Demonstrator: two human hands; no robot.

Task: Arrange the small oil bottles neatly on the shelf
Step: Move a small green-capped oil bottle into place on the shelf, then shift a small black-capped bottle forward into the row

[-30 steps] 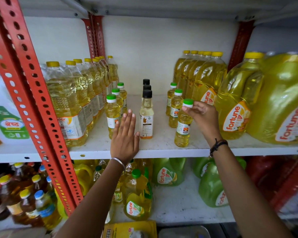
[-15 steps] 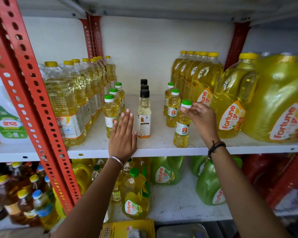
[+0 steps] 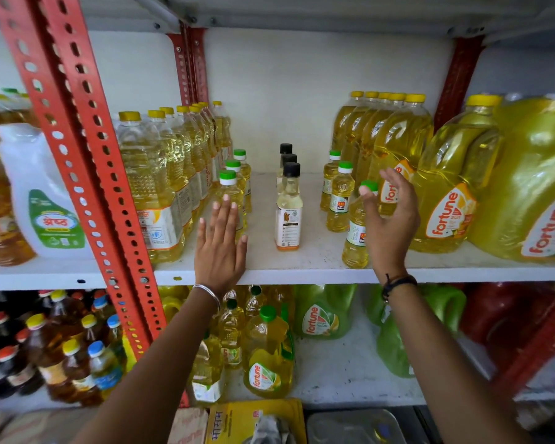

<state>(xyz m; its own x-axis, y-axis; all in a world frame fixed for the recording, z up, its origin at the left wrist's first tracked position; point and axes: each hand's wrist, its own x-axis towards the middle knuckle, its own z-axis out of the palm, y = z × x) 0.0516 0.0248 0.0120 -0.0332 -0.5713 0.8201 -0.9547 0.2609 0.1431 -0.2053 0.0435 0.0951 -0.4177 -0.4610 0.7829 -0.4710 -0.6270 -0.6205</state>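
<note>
Small oil bottles [image 3: 355, 232]: three rows near shelf [image 3: 302, 273] front edge. Light, rigid, slick plastic; likely tippy, take by neck. Right hand [image 3: 388, 216] open beside front bottle; left hand [image 3: 220, 241] flat, empty.

On the white shelf [image 3: 318, 270], the right hand [image 3: 388, 225] spreads open around the front green-capped bottle [image 3: 358, 232], seemingly not gripping; the left hand [image 3: 220, 248] lies flat.

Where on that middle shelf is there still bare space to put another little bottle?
Two bare lanes flank the black-capped bottles: one toward the left green-capped row, one toward the right green-capped row. Behind the black-capped row, the shelf is bare to the wall. Both ends are packed with big bottles.
</note>
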